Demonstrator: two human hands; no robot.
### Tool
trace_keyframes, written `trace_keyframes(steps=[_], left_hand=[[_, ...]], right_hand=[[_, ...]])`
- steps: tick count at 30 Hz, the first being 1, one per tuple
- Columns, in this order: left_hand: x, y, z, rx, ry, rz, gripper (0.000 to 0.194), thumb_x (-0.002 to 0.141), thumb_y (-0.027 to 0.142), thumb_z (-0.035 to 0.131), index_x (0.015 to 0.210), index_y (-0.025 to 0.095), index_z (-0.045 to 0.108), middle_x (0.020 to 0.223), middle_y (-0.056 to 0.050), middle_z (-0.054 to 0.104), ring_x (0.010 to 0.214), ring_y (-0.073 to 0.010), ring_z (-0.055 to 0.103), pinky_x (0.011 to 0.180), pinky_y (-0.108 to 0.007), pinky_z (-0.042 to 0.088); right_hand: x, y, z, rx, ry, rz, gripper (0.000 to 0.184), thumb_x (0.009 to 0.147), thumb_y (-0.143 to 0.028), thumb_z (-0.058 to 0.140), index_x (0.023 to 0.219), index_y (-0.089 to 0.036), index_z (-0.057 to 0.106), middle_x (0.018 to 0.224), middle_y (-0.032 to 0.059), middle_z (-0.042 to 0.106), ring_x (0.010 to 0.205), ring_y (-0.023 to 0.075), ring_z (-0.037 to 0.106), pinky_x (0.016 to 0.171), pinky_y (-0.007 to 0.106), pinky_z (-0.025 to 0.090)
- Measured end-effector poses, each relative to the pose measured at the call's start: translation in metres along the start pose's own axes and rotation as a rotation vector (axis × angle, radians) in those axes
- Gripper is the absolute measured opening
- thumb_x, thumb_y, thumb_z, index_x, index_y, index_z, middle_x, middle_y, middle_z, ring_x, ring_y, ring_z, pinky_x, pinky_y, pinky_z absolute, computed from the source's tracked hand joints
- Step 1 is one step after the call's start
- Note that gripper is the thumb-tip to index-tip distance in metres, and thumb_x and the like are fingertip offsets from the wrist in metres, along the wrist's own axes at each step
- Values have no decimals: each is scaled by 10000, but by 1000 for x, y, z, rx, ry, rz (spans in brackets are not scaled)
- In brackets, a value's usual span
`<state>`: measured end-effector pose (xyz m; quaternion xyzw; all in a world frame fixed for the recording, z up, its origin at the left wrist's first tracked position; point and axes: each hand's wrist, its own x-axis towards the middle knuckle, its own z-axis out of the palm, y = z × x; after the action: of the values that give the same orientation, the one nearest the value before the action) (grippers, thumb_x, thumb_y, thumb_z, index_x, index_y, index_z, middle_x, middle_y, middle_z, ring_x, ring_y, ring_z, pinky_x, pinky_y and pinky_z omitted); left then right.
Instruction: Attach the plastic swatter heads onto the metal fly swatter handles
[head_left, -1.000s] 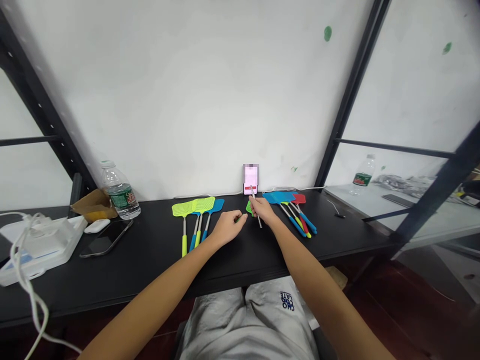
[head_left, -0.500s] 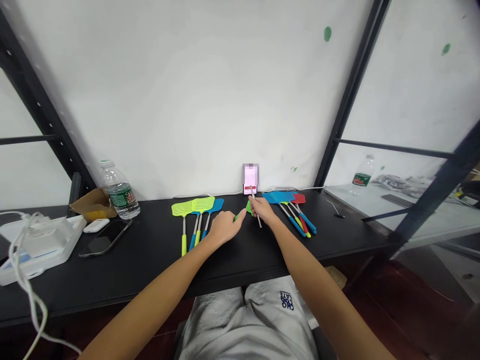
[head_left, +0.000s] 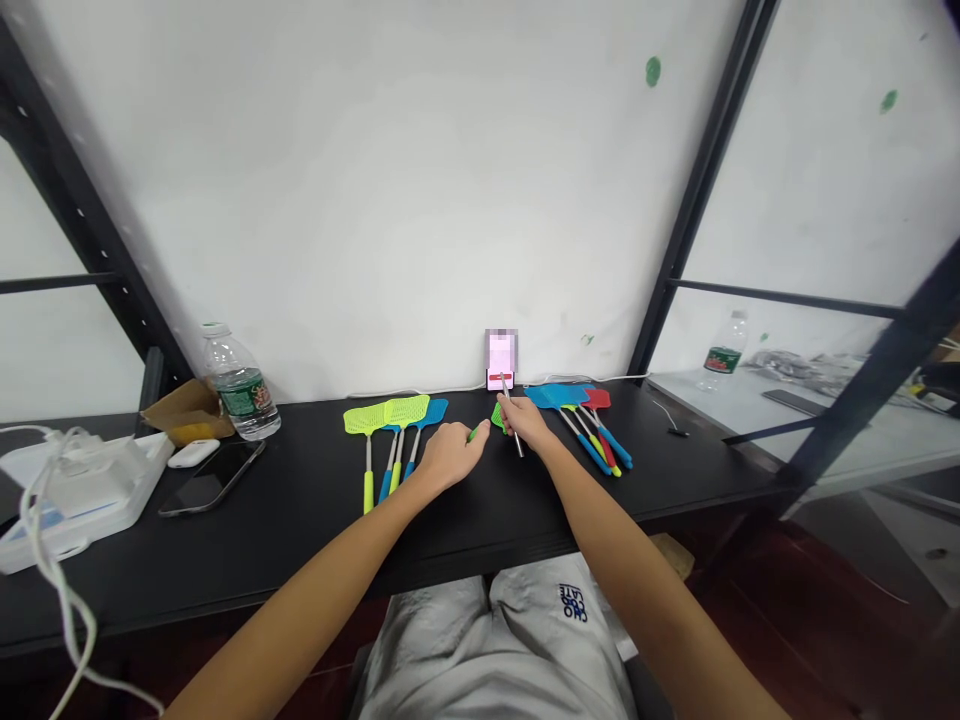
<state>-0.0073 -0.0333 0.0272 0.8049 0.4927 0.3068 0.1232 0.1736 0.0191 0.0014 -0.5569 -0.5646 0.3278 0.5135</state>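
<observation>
Head view, green fly swatter (head_left: 498, 416), metal shaft (head_left: 517, 443) grasped by right hand (head_left: 523, 422), left hand (head_left: 450, 455) clasping green grip (head_left: 473, 434)

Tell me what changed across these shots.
The left hand has edged forward, its fingers now at a green fly swatter handle; whether it grips is unclear. The right hand stays on the metal rod; the other swatters stayed put.

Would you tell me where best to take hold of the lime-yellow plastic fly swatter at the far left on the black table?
Take its yellow handle from above and slightly left: it lies flat, pointing at the table's near edge, with the next swatter's blue handle close on its right.
</observation>
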Motion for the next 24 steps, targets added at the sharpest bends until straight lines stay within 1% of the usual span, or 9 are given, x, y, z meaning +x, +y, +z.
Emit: trace_keyframes(steps=[6,11,18,24], left_hand=[[-1,2,-3,-24,-31,-14,616,927,562,337,421,210,356,429,-8,327,448,-140,346,537,-305,179],[-2,1,1,-6,-22,26,603,934,538,344,433,206,397,451,-18,370,481,-151,388,551,-305,191],[-4,3,1,11,-30,44,584,947,509,310,451,204,348,463,-7,345,473,-131,333,546,-309,168],[-6,6,1,65,-29,63,558,955,458,305,472,190,380,489,-15,400,498,-124,355,556,-308,175]], right_hand=[[-1,-1,0,0,-1,3,489,888,-529,512,544,-185,470,456,-24,468,366,82,450,411,204,369],[-1,-1,1,2,3,14,482,891,-516,511,546,-182,475,459,-23,471,366,81,452,410,199,374],[-1,-1,1,-14,2,7,481,900,-512,496,549,-182,472,450,-28,469,359,80,453,419,201,375],[2,2,1,-20,1,-2,483,905,-511,477,552,-183,470,451,-28,466,358,79,449,426,207,374]])
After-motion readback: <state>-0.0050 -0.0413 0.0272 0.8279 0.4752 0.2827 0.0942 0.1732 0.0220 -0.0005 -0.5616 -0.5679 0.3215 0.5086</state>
